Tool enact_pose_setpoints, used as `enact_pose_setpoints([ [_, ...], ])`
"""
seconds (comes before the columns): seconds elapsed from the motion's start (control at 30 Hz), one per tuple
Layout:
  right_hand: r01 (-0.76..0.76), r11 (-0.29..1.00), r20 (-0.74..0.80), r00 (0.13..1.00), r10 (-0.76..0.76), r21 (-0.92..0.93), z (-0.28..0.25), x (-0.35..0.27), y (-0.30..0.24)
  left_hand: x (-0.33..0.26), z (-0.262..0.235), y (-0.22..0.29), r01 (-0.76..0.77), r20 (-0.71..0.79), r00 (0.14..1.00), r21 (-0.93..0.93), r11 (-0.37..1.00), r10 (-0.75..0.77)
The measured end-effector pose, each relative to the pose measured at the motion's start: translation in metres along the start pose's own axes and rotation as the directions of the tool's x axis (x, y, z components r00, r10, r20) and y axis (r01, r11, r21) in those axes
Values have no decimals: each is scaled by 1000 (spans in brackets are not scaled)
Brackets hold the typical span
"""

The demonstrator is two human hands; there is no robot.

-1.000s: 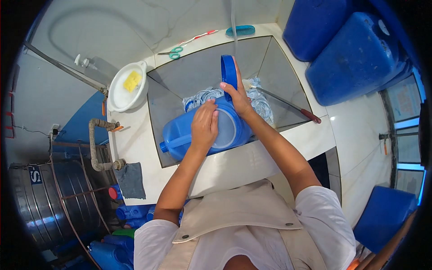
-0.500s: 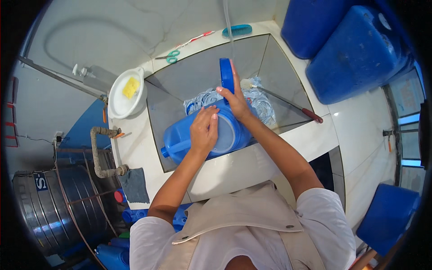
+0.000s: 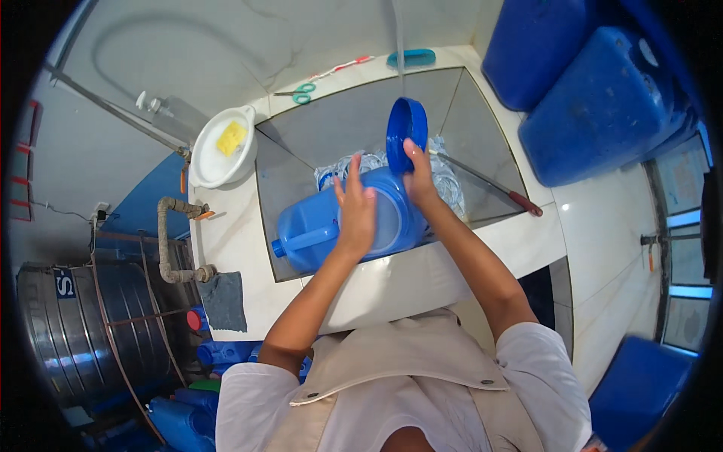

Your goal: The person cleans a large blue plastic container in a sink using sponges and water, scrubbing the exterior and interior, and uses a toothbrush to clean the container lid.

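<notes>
A blue translucent water jug (image 3: pixel 305 213) with a moulded handle lies on its side in the grey-tiled basin (image 3: pixel 331 105), its wide round opening facing right and toward me. My left hand (image 3: pixel 357 217) is at the jug's opening with its fingers spread, holding nothing; I cannot tell whether it touches the rim. Above the jug's right end, my right hand (image 3: pixel 421 179) grips a round dark blue screw lid (image 3: pixel 401 124), tilted so its hollow inside shows. Behind the jug sits a heap of pale blue-white strands (image 3: pixel 450 188), partly hidden.
A clear hose (image 3: pixel 398 38) hangs over the basin. A red-handled rod (image 3: pixel 486 179) crosses its right side. Around the ledge are a white bowl (image 3: pixel 207 169) with a yellow sponge (image 3: pixel 231 138), green scissors (image 3: pixel 303 93), and a teal brush (image 3: pixel 411 58). Large blue containers (image 3: pixel 595 105) stand at right.
My right hand has turned the lid, so its inside now shows, and brought it lower and nearer. My left hand's fingers have lifted and spread. The whole view has shifted slightly.
</notes>
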State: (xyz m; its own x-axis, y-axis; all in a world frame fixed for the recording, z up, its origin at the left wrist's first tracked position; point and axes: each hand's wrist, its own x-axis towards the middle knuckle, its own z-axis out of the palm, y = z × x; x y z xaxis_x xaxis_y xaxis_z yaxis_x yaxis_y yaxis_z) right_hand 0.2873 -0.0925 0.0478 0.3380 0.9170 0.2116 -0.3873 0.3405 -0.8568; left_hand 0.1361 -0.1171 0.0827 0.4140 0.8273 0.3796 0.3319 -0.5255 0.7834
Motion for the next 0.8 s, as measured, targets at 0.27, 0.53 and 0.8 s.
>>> enact_pose_setpoints([
  [0.27,723,113,711,617,336,-681,62,-64,-103,-50,-122,-77,-84,506,822,561,824,-261],
  [0.53,506,-336,406,854,325,-794,40,-38,-91,4,-73,-36,-86,455,864,553,828,-214],
  [0.8,137,-586,-380,640,668,-799,52,41,-151,46,-34,9,-128,496,842,568,813,-214],
])
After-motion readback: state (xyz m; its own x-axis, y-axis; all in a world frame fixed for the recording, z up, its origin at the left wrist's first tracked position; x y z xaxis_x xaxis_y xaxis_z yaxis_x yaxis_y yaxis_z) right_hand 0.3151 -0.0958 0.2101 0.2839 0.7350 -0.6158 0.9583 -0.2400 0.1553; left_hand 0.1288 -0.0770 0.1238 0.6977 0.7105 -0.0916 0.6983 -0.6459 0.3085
